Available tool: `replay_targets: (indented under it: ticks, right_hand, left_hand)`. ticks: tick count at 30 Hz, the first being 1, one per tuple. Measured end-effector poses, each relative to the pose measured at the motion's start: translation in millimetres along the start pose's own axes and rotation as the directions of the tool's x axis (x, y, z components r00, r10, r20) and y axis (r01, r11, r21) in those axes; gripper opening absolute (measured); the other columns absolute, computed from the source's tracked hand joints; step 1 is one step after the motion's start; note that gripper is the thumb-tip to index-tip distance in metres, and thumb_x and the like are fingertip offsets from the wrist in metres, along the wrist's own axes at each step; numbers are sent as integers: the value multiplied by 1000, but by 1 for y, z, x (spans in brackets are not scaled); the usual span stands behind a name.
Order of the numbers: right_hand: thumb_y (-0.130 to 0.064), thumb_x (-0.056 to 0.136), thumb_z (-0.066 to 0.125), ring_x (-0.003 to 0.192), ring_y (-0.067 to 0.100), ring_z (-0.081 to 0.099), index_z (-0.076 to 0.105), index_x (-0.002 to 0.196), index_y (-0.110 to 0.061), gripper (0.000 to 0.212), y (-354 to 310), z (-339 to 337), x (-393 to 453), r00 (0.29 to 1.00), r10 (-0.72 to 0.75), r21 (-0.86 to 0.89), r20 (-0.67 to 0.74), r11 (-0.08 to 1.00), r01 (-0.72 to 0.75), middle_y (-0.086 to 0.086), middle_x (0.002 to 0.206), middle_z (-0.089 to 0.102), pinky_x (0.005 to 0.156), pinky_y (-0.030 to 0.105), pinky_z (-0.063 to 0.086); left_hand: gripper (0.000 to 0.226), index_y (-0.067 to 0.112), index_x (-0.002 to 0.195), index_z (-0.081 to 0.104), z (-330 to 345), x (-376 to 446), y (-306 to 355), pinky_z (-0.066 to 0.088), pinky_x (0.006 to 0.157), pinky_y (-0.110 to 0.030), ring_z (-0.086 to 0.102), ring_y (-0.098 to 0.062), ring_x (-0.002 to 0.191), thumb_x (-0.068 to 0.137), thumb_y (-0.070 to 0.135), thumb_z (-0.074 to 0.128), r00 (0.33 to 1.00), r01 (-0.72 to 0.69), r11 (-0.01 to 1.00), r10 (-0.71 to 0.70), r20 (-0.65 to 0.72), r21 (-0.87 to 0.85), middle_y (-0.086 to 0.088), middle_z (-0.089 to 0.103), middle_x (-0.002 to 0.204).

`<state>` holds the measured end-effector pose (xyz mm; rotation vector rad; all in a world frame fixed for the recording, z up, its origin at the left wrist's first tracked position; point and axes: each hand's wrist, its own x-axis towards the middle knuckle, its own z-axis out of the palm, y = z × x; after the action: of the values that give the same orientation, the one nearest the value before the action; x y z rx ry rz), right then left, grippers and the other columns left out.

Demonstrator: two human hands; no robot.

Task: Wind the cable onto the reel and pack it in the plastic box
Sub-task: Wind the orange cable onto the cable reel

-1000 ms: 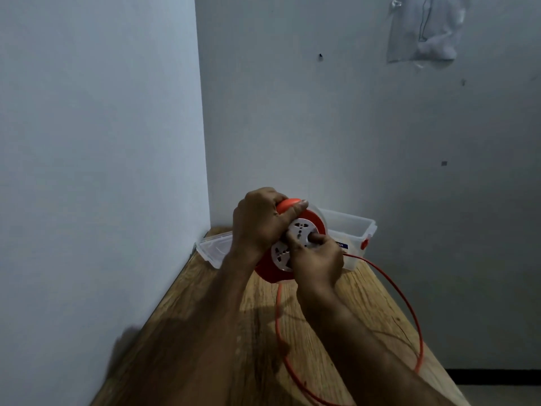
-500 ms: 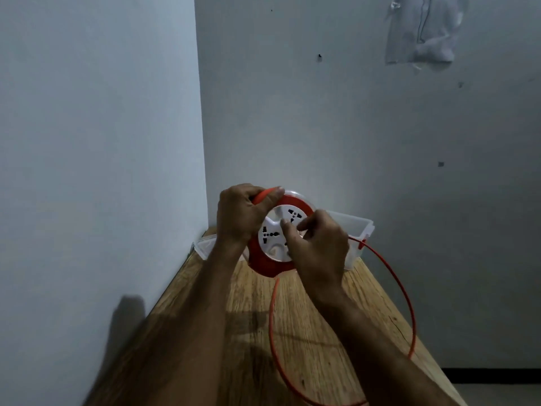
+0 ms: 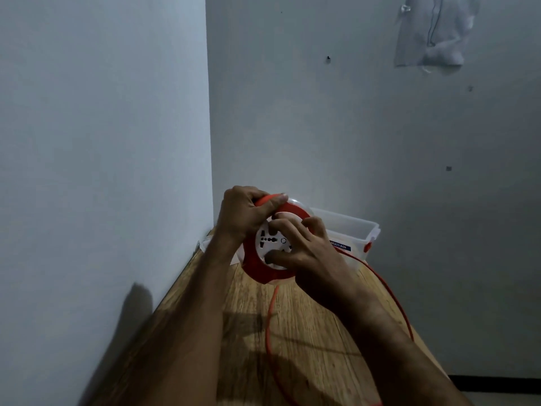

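I hold a round orange cable reel (image 3: 257, 268) with a white socket face (image 3: 270, 240) upright above the wooden table (image 3: 316, 332). My left hand (image 3: 244, 213) grips the orange handle at the reel's top. My right hand (image 3: 307, 249) lies over the white face, fingers spread and pressed on its hub. An orange cable (image 3: 269, 326) drops from the reel's underside, loops over the table and comes back up past my right wrist. Behind the reel stands a clear plastic box (image 3: 351, 228) with an orange clip, open at the top.
The table sits in a corner, with a grey wall (image 3: 102, 171) close on the left and another behind. The box's clear lid (image 3: 205, 244) lies by the left wall. The table's right edge drops to the floor.
The reel has risen slightly and its white face has turned. My right hand has shifted from pinching the hub to lying spread across the face. The cable loop has shifted a little.
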<state>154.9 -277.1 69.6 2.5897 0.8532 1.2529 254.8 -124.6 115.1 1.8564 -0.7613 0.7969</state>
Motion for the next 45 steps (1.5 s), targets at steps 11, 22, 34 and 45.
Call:
replay_targets:
  ticks: [11,22,34,45]
  right_hand:
    - [-35,62,95,123,31,34,73,109,-41,52,3,-2,-6,998,37,-63,54,997,-34,4,138,44,94,51,49]
    - [-37,76,85,123,28,53,73,111,-37,37,19,3,-9,994,-39,-94,103,994,48,9,133,52,95,54,42]
    - [-38,81,80,119,24,58,72,117,-37,37,56,-3,18,968,-128,-73,217,986,147,8,130,55,84,37,56]
    - [-41,70,86,119,25,49,67,124,-37,58,113,-55,103,913,-242,57,328,970,236,9,130,43,67,28,55]
  left_hand:
    - [48,13,95,79,5,1,1,60,67,-22,71,-9,70,81,58,70,995,-32,999,31,97,5,0,77,86]
    - [69,17,92,81,20,-2,1,63,67,-39,70,-8,68,70,80,59,992,22,999,-26,126,27,4,75,80]
    - [80,20,94,81,28,33,1,63,69,-38,69,-6,71,66,89,53,974,81,994,-96,207,76,5,76,84]
    - [61,21,83,81,0,117,45,59,65,-34,66,-7,65,72,78,61,958,172,978,-194,212,120,10,71,73]
